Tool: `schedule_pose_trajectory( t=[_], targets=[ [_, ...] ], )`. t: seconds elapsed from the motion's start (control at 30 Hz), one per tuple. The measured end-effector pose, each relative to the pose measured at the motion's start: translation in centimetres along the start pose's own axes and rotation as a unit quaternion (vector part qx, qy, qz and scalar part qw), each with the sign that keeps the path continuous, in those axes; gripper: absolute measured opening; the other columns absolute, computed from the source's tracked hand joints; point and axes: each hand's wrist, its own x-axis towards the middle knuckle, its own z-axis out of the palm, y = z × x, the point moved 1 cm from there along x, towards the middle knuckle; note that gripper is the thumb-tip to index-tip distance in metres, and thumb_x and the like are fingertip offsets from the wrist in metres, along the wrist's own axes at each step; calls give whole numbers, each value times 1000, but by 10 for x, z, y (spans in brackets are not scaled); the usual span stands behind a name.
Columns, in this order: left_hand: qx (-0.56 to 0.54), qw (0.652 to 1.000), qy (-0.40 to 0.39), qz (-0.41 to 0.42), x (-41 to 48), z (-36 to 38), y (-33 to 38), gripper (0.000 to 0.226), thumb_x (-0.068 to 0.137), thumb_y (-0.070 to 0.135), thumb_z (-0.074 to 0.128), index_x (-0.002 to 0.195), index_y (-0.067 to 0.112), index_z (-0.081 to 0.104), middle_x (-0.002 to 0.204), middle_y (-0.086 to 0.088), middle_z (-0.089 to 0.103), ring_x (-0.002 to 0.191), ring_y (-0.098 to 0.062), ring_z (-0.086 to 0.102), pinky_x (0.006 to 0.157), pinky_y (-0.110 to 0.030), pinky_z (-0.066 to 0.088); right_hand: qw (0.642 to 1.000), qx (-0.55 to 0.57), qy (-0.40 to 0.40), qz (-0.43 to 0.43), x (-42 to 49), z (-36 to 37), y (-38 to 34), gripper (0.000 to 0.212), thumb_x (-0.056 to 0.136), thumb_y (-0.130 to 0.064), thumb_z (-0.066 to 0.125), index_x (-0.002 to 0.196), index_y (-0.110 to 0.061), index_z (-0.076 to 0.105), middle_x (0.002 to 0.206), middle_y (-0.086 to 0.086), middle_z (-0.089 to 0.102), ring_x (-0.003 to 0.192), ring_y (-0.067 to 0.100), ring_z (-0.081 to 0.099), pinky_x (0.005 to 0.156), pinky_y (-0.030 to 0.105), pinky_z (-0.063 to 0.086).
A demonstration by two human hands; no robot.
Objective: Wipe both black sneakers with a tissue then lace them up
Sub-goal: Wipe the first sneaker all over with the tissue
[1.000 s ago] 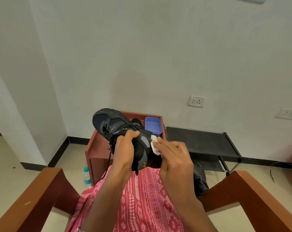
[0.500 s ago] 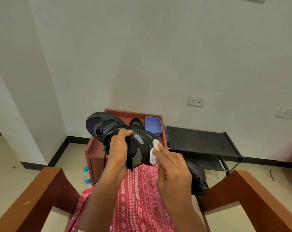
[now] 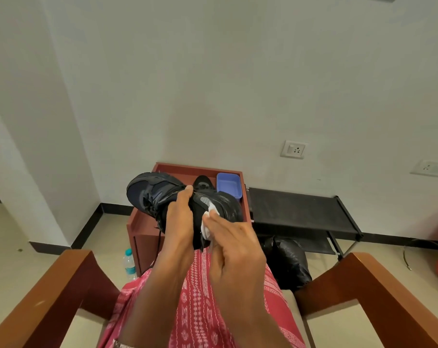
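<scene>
Before a white wall a rimmed table [image 3: 137, 219] is seen, with the second sneaker [image 3: 202, 182] lying on it at twelve o'clock. The held sneaker [image 3: 150, 194] is gripped above the lap by the left hand [image 3: 179, 219], toe at ten o'clock, heel at three. The tissue [image 3: 208, 223] is pressed to its side by the straight fingers of the right hand [image 3: 234, 244]. Free room for the stroke is judged to lie toward the heel.
</scene>
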Motion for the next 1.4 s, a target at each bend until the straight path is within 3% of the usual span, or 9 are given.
schedule_pose_trajectory(
  t=[0.17, 0.3, 0.5, 0.63, 0.8, 1.03, 1.17, 1.27, 1.4],
  targets=[
    [70, 997, 8, 29, -2, 4, -6, 56, 85, 62, 57, 95, 8, 69, 95, -9, 73, 92, -27, 69, 91, -45, 53, 1000, 2, 5, 13, 36, 8, 11, 28, 81, 0, 70, 105, -13, 76, 98, -1, 74, 87, 21, 65, 75, 28, 57],
    [73, 996, 20, 37, -5, 3, -4, 82, 69, 79, 51, 111, 11, 68, 106, -8, 73, 99, -26, 70, 93, -49, 54, 1000, -10, 5, -4, 41, 4, 7, 25, 77, 4, 69, 93, -14, 75, 86, -3, 73, 77, 24, 63, 61, 38, 58],
    [89, 994, 42, 47, -6, -1, -2, 58, 86, 73, 48, 79, 16, 55, 80, -3, 60, 82, -24, 59, 81, -46, 47, 1000, -24, 3, -18, 7, -7, -14, 37, 75, 1, 66, 106, -16, 76, 104, -6, 74, 89, 11, 63, 83, 8, 41],
    [119, 989, 30, 79, -7, 1, -1, 68, 93, 69, 43, 79, 4, 57, 71, -3, 56, 73, -23, 54, 74, -43, 42, 999, -25, -11, -19, 30, 3, -5, 25, 78, 1, 65, 93, -16, 76, 88, -7, 73, 82, 16, 62, 78, 11, 40],
    [116, 989, 25, 85, -10, 1, 0, 58, 99, 59, 43, 63, 16, 54, 63, 1, 58, 67, -20, 56, 71, -38, 43, 1000, -7, -17, 5, 31, 14, -4, 33, 76, 5, 76, 106, -9, 76, 102, 3, 74, 100, 3, 58, 94, 5, 33],
    [110, 992, 44, 47, -8, 0, -2, 79, 82, 79, 44, 109, 6, 62, 111, -13, 67, 108, -32, 63, 102, -53, 46, 999, -15, -39, -8, -7, -3, -2, 53, 74, 12, 76, 121, -13, 71, 120, -3, 70, 103, 9, 56, 99, 1, 33],
    [98, 994, 28, 40, -11, 7, -2, 86, 73, 82, 45, 112, 7, 64, 113, -11, 69, 107, -30, 65, 102, -54, 48, 1000, -23, -16, -13, 16, 0, 14, 47, 75, 13, 73, 116, -11, 73, 116, 1, 72, 99, 18, 62, 98, 5, 35],
    [95, 994, 28, 39, -13, 9, -1, 59, 95, 66, 44, 110, 12, 63, 112, -7, 67, 105, -24, 64, 101, -46, 49, 998, -70, -6, 2, 32, 3, 21, 45, 70, 10, 80, 112, -7, 75, 109, 5, 75, 94, 23, 66, 90, 17, 43],
    [93, 994, 35, 55, -14, 6, 1, 41, 99, 59, 42, 92, 22, 58, 107, -4, 65, 100, -20, 62, 96, -41, 48, 997, -73, -7, 15, 12, 5, 19, 49, 70, 9, 81, 116, -8, 73, 111, 2, 74, 94, 18, 64, 94, 7, 34]
  ],
)
